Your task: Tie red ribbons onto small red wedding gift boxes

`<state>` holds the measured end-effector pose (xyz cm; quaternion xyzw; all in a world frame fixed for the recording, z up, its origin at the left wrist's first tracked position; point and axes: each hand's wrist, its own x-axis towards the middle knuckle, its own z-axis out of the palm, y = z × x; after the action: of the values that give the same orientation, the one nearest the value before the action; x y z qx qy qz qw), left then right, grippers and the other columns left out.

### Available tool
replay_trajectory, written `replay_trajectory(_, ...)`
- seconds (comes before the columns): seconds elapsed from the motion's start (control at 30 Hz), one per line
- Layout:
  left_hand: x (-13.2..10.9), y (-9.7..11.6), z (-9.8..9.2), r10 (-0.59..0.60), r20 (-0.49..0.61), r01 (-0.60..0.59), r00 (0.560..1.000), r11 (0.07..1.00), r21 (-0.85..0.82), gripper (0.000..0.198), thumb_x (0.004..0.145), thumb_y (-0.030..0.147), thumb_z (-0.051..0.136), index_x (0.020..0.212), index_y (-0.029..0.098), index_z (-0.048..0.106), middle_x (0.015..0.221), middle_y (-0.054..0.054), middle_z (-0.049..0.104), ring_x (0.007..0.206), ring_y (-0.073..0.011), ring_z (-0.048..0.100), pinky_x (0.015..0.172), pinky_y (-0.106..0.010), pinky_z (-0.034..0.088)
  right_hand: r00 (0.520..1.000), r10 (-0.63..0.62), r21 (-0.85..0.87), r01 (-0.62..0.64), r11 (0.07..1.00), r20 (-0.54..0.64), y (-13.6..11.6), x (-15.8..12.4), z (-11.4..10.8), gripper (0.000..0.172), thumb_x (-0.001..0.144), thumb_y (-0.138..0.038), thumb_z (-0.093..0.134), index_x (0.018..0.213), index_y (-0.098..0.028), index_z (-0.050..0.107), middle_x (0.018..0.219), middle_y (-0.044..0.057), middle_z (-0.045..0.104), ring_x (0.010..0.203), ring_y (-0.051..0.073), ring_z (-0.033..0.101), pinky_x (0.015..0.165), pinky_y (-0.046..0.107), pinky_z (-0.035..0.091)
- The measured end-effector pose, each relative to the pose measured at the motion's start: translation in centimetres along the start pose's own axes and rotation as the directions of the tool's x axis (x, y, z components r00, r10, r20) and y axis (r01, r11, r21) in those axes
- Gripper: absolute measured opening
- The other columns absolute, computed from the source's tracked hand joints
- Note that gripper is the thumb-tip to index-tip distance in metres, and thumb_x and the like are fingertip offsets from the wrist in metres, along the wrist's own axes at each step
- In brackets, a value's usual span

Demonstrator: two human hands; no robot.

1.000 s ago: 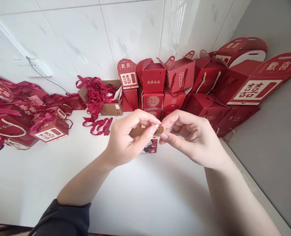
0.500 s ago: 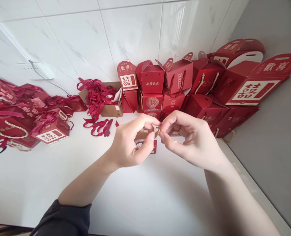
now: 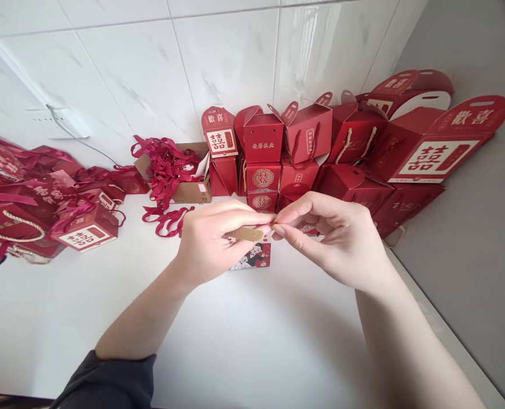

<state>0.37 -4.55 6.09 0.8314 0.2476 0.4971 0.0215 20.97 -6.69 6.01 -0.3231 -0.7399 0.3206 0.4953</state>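
My left hand [image 3: 207, 241] is closed on a flat tan paper tag [image 3: 250, 233] with a rounded end and a small hole. My right hand [image 3: 333, 236] has thumb and forefinger pinched together right at the tag's end, against my left fingertips. Whatever those right fingertips hold is too small to make out. Behind and below my left fingers, a small red box [image 3: 254, 260] printed with a cartoon couple is on the white table; my left hand hides part of it.
Red gift boxes [image 3: 264, 139] stand stacked along the tiled wall, reaching right to the grey panel. An open cardboard box [image 3: 192, 192] overflows with dark red ribbons [image 3: 167, 165]. More ribbon-tied boxes [image 3: 84, 230] crowd the left of the white table [image 3: 252, 341].
My left fingers have straightened and shifted, so the tag's flat face and hole now show. More of the cartoon box is visible. My right hand stays pinched in nearly the same place.
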Motion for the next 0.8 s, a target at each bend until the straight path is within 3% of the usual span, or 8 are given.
replay_trajectory(0.2, -0.3, -0.2, -0.1, 0.079, 0.036, -0.083, 0.996, 0.99, 0.116, 0.018, 0.077, 0.018, 0.075, 0.093, 0.023, 0.074, 0.083, 0.0, 0.075, 0.072, -0.0112, 0.069, 0.065, -0.021, 0.054, 1.0, -0.01, -0.116, 0.008, 0.993, -0.02, 0.2, 0.0, 0.2, 0.004, 0.09, -0.025, 0.066, 0.088, -0.021, 0.067, 0.087, 0.003, 0.071, 0.074, 0.018, 0.067, 0.063, 0.028, 0.054)
replay_trajectory(0.3, -0.3, -0.3, -0.2, 0.077, 0.024, -0.08, 0.997, 0.987, 0.142, 0.01, 0.079, 0.017, 0.073, 0.087, 0.023, 0.073, 0.078, 0.002, 0.075, 0.067, -0.0097, 0.067, 0.062, -0.02, 0.051, 1.0, 0.024, -0.048, -0.024, 0.999, 0.002, 0.5, 0.1, 0.1, 0.006, 0.091, -0.026, 0.066, 0.092, -0.021, 0.069, 0.089, 0.004, 0.072, 0.077, 0.018, 0.068, 0.066, 0.028, 0.056)
replay_trajectory(0.5, -0.2, -0.2, -0.7, -0.01, 0.119, 0.014, 0.993, 1.0, -0.025, 0.017, 0.08, 0.014, 0.069, 0.089, 0.028, 0.072, 0.082, 0.002, 0.075, 0.073, -0.0138, 0.07, 0.062, -0.024, 0.054, 0.981, 0.033, 0.283, -0.088, 0.955, 0.193, 1.2, 0.5, -0.7, 0.01, 0.089, -0.028, 0.071, 0.092, -0.018, 0.069, 0.084, 0.005, 0.072, 0.078, 0.018, 0.068, 0.071, 0.031, 0.058)
replay_trajectory(0.8, -0.1, 0.7, -0.8, -0.031, 0.255, 0.06, 0.966, 0.992, -0.107, 0.014, 0.078, 0.008, 0.068, 0.084, 0.021, 0.07, 0.077, 0.001, 0.074, 0.064, -0.0102, 0.066, 0.062, -0.02, 0.054, 0.95, 0.036, 0.234, -0.113, 0.966, 0.309, 1.8, 0.5, -1.5, 0.014, 0.08, -0.027, 0.08, 0.085, -0.017, 0.071, 0.08, 0.004, 0.07, 0.073, 0.016, 0.066, 0.068, 0.028, 0.057)
